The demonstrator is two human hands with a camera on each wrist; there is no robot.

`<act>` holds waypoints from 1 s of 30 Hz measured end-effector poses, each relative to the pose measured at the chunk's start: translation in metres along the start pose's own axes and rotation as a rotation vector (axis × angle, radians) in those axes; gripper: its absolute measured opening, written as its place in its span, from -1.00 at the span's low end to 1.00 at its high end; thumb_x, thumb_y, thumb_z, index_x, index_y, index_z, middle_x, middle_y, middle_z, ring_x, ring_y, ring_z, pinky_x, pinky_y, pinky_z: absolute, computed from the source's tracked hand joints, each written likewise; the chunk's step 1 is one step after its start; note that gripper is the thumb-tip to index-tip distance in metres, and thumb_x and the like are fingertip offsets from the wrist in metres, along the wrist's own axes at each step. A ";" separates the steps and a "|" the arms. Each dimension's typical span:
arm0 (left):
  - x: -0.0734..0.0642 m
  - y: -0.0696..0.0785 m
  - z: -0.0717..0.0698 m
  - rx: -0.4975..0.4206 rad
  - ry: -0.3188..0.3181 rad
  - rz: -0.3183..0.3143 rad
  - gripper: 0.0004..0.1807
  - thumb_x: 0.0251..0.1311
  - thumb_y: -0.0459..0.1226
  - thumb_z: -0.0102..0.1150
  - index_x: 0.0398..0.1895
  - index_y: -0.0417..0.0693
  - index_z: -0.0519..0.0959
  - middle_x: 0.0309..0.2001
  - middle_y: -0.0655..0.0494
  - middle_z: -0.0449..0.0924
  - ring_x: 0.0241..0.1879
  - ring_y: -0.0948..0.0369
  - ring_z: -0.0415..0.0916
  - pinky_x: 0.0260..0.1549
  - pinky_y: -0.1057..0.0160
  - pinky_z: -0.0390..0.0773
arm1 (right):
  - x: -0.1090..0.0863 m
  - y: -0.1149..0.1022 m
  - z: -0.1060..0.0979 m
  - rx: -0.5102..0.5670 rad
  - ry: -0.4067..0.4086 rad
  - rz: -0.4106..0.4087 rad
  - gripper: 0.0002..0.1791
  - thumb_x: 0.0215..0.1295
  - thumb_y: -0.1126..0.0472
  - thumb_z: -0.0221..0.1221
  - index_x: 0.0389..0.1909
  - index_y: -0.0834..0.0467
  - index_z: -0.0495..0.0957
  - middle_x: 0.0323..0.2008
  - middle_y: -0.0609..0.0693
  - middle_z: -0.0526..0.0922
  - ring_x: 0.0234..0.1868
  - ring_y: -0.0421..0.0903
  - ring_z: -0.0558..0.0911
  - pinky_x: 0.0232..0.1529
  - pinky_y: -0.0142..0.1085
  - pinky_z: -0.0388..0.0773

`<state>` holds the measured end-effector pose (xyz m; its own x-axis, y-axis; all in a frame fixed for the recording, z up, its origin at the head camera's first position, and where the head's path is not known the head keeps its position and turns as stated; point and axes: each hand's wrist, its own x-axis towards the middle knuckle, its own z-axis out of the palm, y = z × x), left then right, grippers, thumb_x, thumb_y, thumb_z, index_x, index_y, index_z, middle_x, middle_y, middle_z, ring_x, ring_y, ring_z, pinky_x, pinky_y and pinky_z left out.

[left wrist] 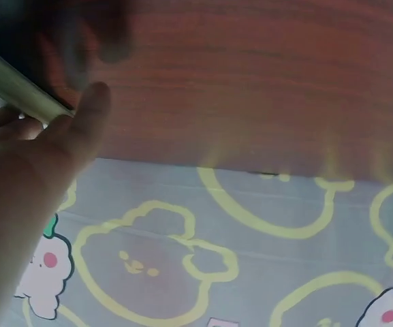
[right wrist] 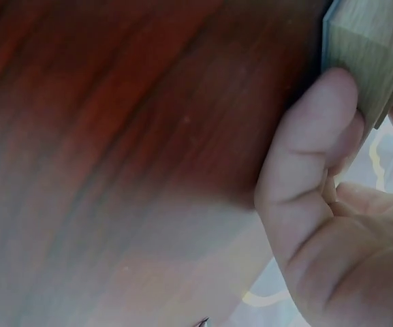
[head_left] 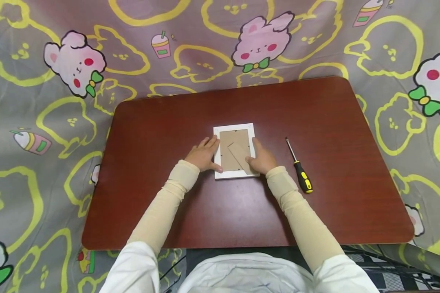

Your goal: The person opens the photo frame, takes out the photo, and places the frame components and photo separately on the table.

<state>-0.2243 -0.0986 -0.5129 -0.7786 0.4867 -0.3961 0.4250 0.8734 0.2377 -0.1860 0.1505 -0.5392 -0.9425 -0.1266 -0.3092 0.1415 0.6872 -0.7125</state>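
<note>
A white picture frame (head_left: 235,174) lies back side up on the table, its brown backing board (head_left: 227,158) and slanted cardboard stand (head_left: 239,151) showing. At its left side is my left hand (head_left: 202,155), fingers spread along the edge and thumb at the near corner. Gripping the right side is my right hand (head_left: 263,158), with the thumb over the stand. In the right wrist view its fingers (right wrist: 319,116) curl against the frame's wood-grained edge (right wrist: 366,58). Part of the frame's edge (left wrist: 22,88) shows beside the left hand's fingers in the left wrist view.
Right of the frame, a screwdriver (head_left: 302,176) with a black and yellow handle lies on the reddish-brown table (head_left: 161,122), its tip pointing away from me. Patterned cloth (head_left: 201,38) hangs behind and around the table.
</note>
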 end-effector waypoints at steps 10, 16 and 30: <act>-0.003 0.000 -0.007 0.079 -0.074 -0.021 0.50 -0.25 0.30 0.51 0.66 -0.02 -0.20 0.63 0.05 -0.36 0.50 -0.18 0.02 0.35 -0.28 0.12 | -0.001 -0.003 0.000 -0.006 -0.018 0.010 -0.06 0.42 0.13 0.19 0.63 0.15 -0.17 0.50 0.31 0.16 0.39 0.35 0.30 0.39 0.14 0.18; -0.003 0.010 -0.011 0.095 -0.067 -0.030 0.49 -0.24 0.25 0.55 0.65 -0.06 -0.17 0.63 -0.01 -0.32 0.44 -0.23 0.13 0.34 -0.27 0.15 | -0.004 -0.002 -0.002 -0.008 -0.027 0.017 -0.06 0.44 0.13 0.16 0.63 0.15 -0.20 0.51 0.31 0.14 0.40 0.35 0.29 0.40 0.13 0.17; -0.001 0.010 -0.011 0.104 -0.098 -0.066 0.54 -0.28 0.27 0.57 0.66 -0.02 -0.24 0.63 0.03 -0.37 0.45 -0.20 0.13 0.36 -0.26 0.12 | -0.008 0.003 -0.005 0.059 -0.033 -0.036 -0.08 0.44 0.13 0.17 0.62 0.19 -0.15 0.54 0.28 0.06 0.49 0.28 0.15 0.45 0.10 0.07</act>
<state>-0.2245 -0.0905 -0.5010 -0.7600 0.4229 -0.4935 0.4238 0.8982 0.1169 -0.1791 0.1575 -0.5359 -0.9369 -0.1747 -0.3027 0.1263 0.6383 -0.7594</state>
